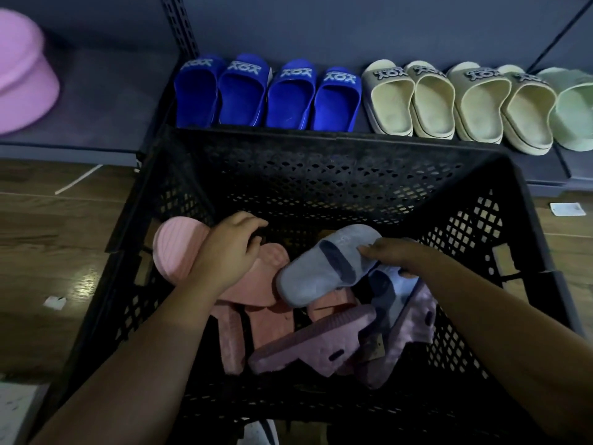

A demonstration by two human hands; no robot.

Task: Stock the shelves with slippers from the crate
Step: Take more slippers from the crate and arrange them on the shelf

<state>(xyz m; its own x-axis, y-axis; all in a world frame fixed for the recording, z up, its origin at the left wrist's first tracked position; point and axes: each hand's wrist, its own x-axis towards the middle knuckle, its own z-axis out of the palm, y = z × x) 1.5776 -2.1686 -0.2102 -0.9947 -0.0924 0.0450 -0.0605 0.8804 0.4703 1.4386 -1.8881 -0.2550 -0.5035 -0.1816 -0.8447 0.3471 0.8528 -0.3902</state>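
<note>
As a person leans over a black perforated crate on a wood-plank floor, both bare hands reach down among the loose slippers inside. The left hand lies on a pink slipper against the crate's left wall, its fingers curled over the slipper's far edge in a grip. The right hand pinches a grey-blue slipper by its side, between thumb and fingers, and holds it tilted above the pile, toe toward the camera. A second grey-blue slipper lies just beneath that hand. More pink slippers and mauve slippers lie jumbled on the crate's bottom.

Beyond the crate, a low dark shelf holds a tidy row with heels facing out: four blue slides with lettered straps on the left, four cream slides touching side by side beside them, and a mint-green slipper at the right edge. On the neighbouring shelf to the left sits a blurred pink object. A scrap of paper lies on the floor left of the crate, a small white card to its right.
</note>
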